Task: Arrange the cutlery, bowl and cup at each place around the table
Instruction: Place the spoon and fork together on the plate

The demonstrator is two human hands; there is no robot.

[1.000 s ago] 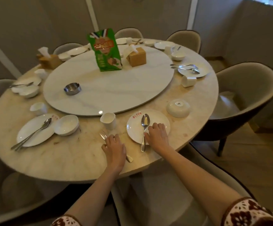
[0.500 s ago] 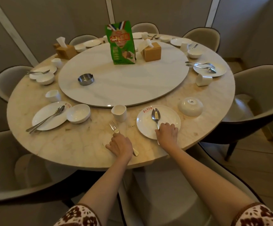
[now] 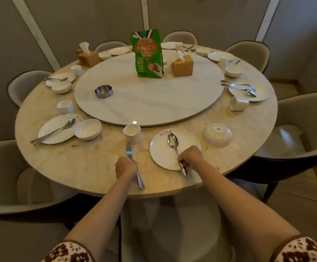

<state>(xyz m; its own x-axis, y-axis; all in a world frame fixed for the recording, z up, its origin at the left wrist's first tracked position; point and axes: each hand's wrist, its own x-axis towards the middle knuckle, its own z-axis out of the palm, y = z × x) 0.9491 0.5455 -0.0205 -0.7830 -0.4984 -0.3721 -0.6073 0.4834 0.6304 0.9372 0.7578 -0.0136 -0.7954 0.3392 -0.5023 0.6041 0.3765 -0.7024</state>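
Observation:
At the near place a white plate (image 3: 161, 152) lies on the round marble table (image 3: 89, 163). My right hand (image 3: 190, 156) grips the handle of a spoon (image 3: 172, 141) whose bowl rests on the plate. Left of the plate, my left hand (image 3: 126, 166) is closed around the handle of a fork (image 3: 129, 150) that points away from me over the table. A white cup (image 3: 132, 132) stands upright beyond the fork. A white bowl (image 3: 216, 133) sits upside down to the right of the plate.
A large turntable (image 3: 154, 103) fills the table's middle, carrying a green bag (image 3: 147, 53), a tissue box (image 3: 182, 65) and a metal ashtray (image 3: 103, 91). Other places with plates, bowls, cups and cutlery ring the table. Padded chairs (image 3: 305, 129) surround it.
Both hands have drawn back towards the near edge and closed on the handles. The fork has turned straighter, and the view has pulled back from the table.

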